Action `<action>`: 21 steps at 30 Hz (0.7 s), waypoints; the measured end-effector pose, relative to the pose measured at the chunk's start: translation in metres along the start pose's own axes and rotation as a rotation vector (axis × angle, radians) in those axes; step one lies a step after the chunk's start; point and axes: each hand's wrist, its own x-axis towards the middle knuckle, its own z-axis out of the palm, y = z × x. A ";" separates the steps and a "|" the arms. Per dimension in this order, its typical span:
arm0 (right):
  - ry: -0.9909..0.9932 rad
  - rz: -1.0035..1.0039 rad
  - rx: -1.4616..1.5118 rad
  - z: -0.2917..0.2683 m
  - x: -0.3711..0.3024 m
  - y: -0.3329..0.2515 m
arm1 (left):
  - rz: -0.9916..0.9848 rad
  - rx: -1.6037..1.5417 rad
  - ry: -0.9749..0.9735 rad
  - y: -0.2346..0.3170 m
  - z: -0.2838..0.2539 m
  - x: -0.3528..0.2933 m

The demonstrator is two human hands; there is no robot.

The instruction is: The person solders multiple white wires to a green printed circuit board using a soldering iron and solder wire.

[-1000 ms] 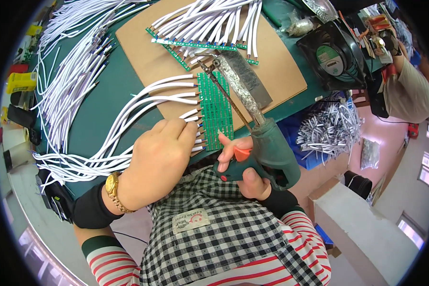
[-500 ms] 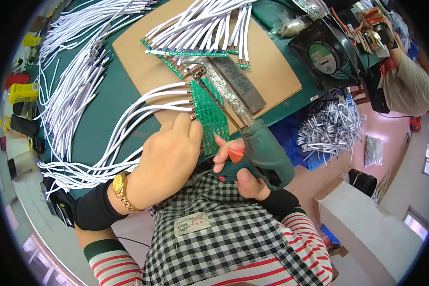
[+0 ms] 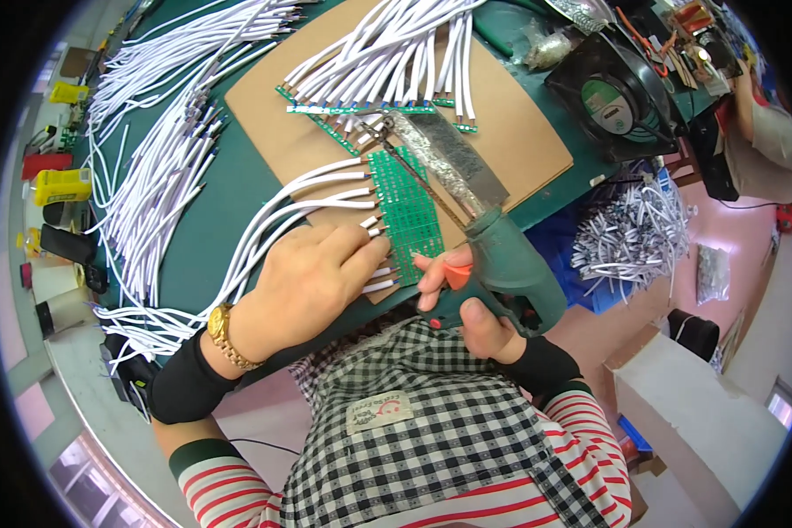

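A green circuit board panel [image 3: 409, 207] lies on brown cardboard in front of me, with several white wires [image 3: 312, 189] meeting its left edge. Closed at that edge, my left hand [image 3: 312, 275] pinches a white wire; its fingertips are partly hidden behind the hand. My right hand [image 3: 471, 304] is wrapped round the handle of a green soldering gun [image 3: 515, 260], its fingers at the orange trigger. The gun's metal tip [image 3: 380, 129] points away from me, above the far end of the panel. A dark grey flat bar [image 3: 466, 158] lies under the gun's barrel.
Finished-looking boards with white wires [image 3: 387, 62] lie on the cardboard [image 3: 528, 132] at the back. Bundles of white wires [image 3: 163, 202] cover the green table's left. A black fan [image 3: 612, 101] stands at the right, near a heap of wires [image 3: 634, 233]. Another person's arm [image 3: 761, 141] shows far right.
My left hand has slid a little nearer to me along the panel's left edge, uncovering more wire ends there. The soldering gun stays nearly in place over the panel. The whole view has shifted slightly.
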 end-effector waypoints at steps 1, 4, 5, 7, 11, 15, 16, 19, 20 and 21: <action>0.001 -0.006 0.010 0.001 0.000 0.001 | 0.037 -0.067 0.064 -0.003 0.002 -0.003; 0.009 0.037 0.041 0.000 -0.003 0.000 | 0.016 -0.125 0.052 -0.007 0.002 -0.003; 0.014 0.036 0.039 0.002 -0.003 0.001 | 0.023 -0.153 0.047 -0.009 0.002 -0.001; -0.002 0.070 0.043 0.001 -0.002 0.000 | 0.021 -0.204 0.036 -0.013 0.002 0.000; -0.018 0.059 0.027 -0.001 -0.001 0.001 | 0.053 -0.343 -0.034 -0.025 0.001 0.004; -0.016 0.058 0.033 0.000 -0.003 -0.003 | 0.156 -0.356 -0.031 -0.034 0.006 0.006; -0.010 0.074 0.043 0.001 -0.004 -0.007 | 0.163 -0.363 -0.031 -0.035 0.006 0.007; 0.012 0.103 -0.072 0.001 -0.016 -0.020 | 0.230 -0.292 0.022 -0.034 0.006 0.008; 0.002 0.044 -0.091 0.001 -0.020 -0.023 | 0.236 -0.241 -0.006 -0.032 0.003 0.008; 0.004 0.047 -0.101 0.002 -0.025 -0.029 | 0.243 -0.189 -0.028 -0.031 0.001 0.009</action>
